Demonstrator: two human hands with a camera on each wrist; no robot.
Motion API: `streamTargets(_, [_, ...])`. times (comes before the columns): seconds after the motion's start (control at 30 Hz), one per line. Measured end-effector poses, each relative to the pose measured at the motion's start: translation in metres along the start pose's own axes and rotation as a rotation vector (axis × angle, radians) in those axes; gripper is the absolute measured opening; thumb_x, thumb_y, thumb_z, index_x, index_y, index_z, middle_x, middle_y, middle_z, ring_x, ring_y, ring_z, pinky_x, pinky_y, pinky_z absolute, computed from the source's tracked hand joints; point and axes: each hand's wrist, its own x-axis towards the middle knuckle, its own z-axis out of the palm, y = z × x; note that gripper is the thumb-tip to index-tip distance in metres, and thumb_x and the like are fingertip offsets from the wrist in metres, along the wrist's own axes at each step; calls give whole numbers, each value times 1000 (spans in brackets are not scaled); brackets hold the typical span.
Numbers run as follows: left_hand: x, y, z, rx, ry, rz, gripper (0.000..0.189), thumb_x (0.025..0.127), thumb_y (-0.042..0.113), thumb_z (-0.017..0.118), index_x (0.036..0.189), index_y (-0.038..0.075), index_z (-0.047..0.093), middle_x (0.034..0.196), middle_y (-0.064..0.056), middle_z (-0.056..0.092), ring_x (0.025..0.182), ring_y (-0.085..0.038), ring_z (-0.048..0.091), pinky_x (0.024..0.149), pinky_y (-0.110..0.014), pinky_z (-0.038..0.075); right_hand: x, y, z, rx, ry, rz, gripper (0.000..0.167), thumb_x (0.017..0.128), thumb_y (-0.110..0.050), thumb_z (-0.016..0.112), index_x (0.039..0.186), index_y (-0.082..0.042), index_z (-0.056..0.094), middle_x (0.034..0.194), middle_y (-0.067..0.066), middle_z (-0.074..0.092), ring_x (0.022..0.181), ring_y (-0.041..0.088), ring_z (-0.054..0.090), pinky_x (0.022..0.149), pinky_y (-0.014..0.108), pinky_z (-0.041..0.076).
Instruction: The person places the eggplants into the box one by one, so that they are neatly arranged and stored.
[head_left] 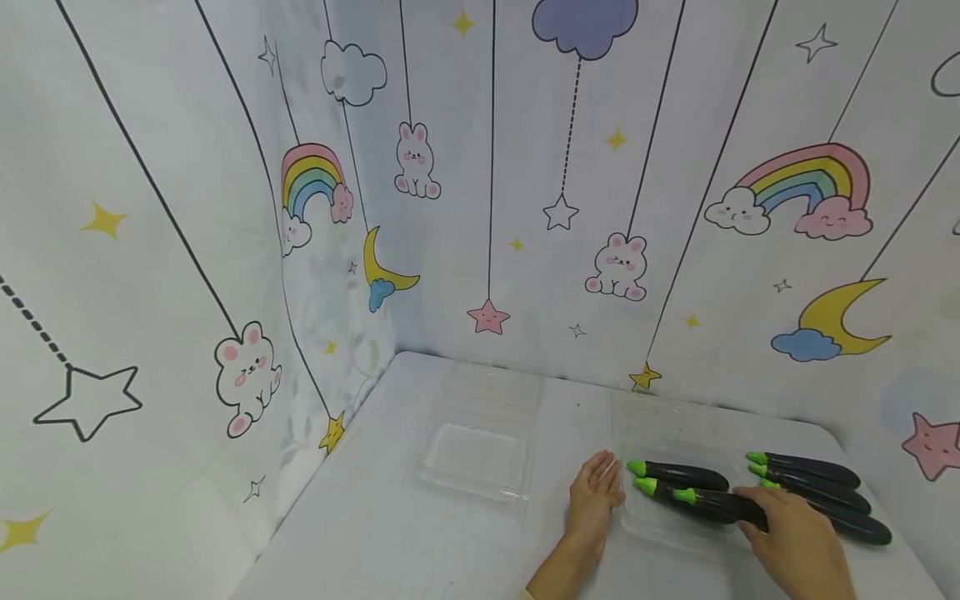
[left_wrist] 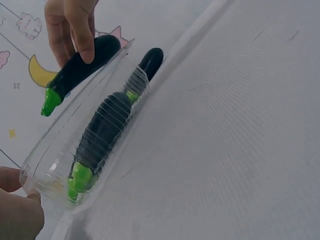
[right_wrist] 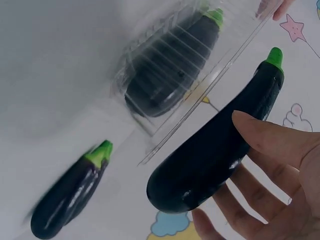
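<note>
In the head view my right hand (head_left: 802, 537) grips a dark eggplant (right_wrist: 215, 145) with a green stem end, thumb on one side and fingers on the other. It is held over a clear plastic box (head_left: 667, 533), raised above the rim in the left wrist view. Two more eggplants (head_left: 682, 475) lie side by side inside that box, their green ends pointing left. At the box's left end, my left hand (head_left: 592, 504) holds the rim, with thumb and finger (left_wrist: 10, 178) at its corner in the left wrist view.
Right of the box, several loose eggplants (head_left: 817, 487) lie on the white table (head_left: 360, 517). Another clear box (head_left: 476, 458) with its lid (head_left: 491, 387) raised sits to the left. A patterned cloth wall (head_left: 525, 167) borders the table at the back and left.
</note>
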Motion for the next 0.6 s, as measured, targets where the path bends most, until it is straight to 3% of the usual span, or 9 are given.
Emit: streamTargets(0.6, [0,0,1,2,6,-10,69,78,-29,54,143,-4,52,149,-25,52,141,-40,50,115,-40,45,2,-13,12,24,73,-120,46,70,-10,93,113,-2,76,110,23,72,101,49,67,84,69,52])
